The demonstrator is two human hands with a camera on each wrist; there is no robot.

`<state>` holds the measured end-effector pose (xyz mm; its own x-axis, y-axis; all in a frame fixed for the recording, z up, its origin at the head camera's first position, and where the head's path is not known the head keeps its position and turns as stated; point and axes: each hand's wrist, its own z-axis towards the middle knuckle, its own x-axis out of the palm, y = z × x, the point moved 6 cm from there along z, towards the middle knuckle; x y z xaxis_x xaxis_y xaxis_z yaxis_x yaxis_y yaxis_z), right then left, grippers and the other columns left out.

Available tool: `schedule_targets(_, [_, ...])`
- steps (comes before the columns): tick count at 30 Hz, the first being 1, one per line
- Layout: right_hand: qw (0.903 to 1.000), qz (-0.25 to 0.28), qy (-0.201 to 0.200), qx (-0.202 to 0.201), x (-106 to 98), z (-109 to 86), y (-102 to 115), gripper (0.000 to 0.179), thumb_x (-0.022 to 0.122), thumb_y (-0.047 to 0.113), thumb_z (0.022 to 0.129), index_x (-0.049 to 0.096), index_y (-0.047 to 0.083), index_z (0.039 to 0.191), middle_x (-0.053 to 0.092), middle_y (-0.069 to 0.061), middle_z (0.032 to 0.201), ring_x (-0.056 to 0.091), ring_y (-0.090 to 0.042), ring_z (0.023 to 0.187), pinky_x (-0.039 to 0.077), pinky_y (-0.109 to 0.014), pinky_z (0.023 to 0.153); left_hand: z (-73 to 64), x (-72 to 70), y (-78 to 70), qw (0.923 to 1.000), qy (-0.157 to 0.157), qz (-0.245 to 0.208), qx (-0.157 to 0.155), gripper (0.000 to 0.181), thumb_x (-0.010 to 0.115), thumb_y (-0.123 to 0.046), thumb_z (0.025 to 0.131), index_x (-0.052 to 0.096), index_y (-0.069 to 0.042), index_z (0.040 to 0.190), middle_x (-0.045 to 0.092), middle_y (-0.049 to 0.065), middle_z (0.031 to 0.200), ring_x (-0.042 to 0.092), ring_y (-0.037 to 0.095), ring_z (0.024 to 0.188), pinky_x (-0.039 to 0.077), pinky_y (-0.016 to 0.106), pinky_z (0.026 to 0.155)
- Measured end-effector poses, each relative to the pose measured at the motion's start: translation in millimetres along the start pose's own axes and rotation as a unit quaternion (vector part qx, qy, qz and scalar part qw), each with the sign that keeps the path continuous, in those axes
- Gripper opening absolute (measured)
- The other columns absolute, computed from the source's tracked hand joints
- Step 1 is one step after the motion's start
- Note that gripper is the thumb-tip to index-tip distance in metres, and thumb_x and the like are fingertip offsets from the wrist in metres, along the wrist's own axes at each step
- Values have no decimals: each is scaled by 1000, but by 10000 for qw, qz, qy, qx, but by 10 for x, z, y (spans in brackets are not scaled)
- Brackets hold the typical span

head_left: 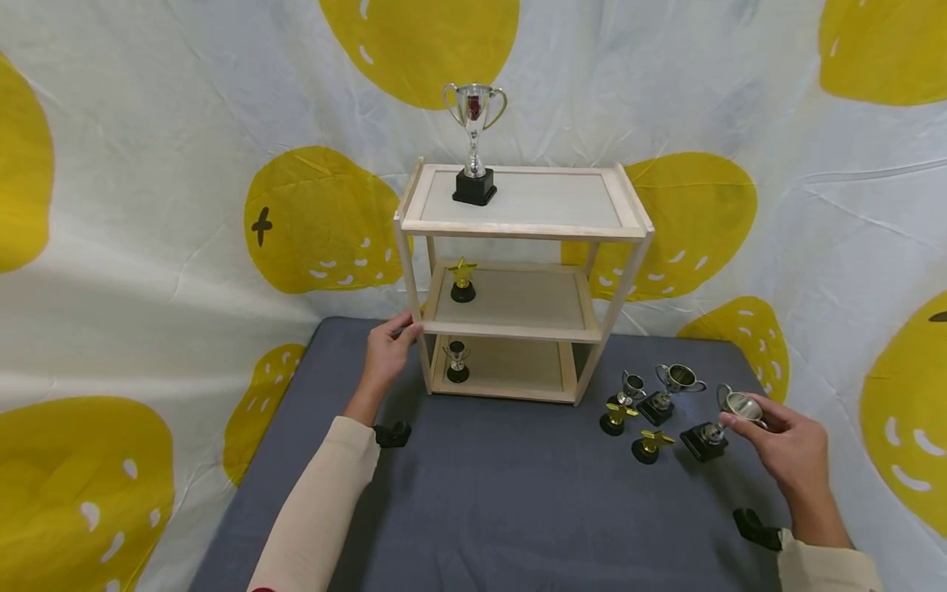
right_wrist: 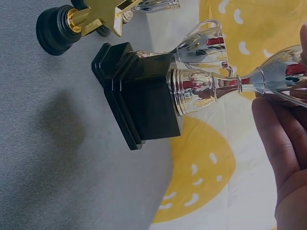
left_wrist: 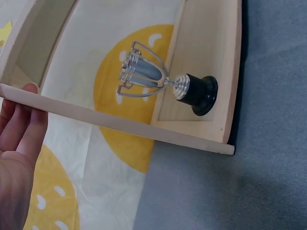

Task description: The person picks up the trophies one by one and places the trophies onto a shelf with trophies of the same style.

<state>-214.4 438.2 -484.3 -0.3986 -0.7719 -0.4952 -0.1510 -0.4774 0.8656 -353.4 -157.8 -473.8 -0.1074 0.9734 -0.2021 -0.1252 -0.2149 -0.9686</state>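
My right hand point(head_left: 795, 444) grips a silver trophy cup point(right_wrist: 194, 91) by its bowl. The cup's square black base point(right_wrist: 146, 98) hangs close over the grey cloth, its shadow falling nearby. At the left post of a small wooden shelf point(head_left: 518, 335), my left hand point(head_left: 388, 353) holds on with thumb and fingers, level with the middle tier. A large silver trophy point(head_left: 473, 144) stands on the top tier, left of centre. Below it are a gold star trophy point(head_left: 463, 281) on the middle tier and a small silver cup point(left_wrist: 144, 72) on the bottom one.
Left of my right hand, another silver cup point(head_left: 676, 380), a smaller cup point(head_left: 632, 385) and two gold star trophies point(head_left: 649, 444) stand grouped on the grey cloth point(head_left: 518, 493). Behind the shelf hangs a white curtain point(head_left: 185, 205) with yellow fruit shapes.
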Motion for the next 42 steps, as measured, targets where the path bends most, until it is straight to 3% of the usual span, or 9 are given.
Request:
schedule_targets(7, [9998, 154, 30, -121, -16, 1, 55, 42, 91, 18, 83, 79, 11, 122, 66, 43, 80, 64, 21, 75, 51, -6, 60, -155, 2, -303, 9999, 14, 131, 38, 40, 61, -10, 106, 60, 3, 144, 62, 29, 142, 64, 44, 128, 56, 52, 109])
schedule_targets(10, [9998, 120, 31, -179, -20, 2, 85, 41, 91, 18, 83, 79, 10, 122, 65, 43, 81, 64, 21, 75, 51, -5, 60, -175, 5, -338, 9999, 7, 121, 79, 40, 61, -10, 106, 60, 4, 143, 63, 29, 140, 65, 44, 126, 56, 52, 108])
schedule_targets(19, [9996, -12, 72, -276, -36, 13, 98, 41, 91, 19, 83, 79, 11, 122, 64, 44, 81, 62, 23, 76, 51, -6, 58, -10, 14, -7, 9999, -37, 28, 93, 40, 63, -14, 105, 62, -2, 143, 64, 25, 142, 66, 40, 127, 56, 51, 109])
schedule_targets(29, [9987, -10, 256, -445, -28, 35, 167, 40, 90, 17, 84, 79, 11, 122, 65, 44, 83, 62, 23, 77, 52, -6, 59, -15, -17, -21, 9995, -112, 92, 267, 40, 68, -20, 103, 67, -5, 139, 68, 22, 136, 69, 39, 122, 59, 52, 105])
schedule_targets(42, [9969, -92, 255, -743, -27, 56, 274, 36, 90, 14, 83, 80, 7, 117, 66, 42, 80, 62, 24, 77, 51, -6, 59, -10, -31, -18, 9997, -94, 163, 165, 41, 67, -19, 104, 65, -4, 142, 66, 23, 138, 68, 39, 124, 59, 52, 105])
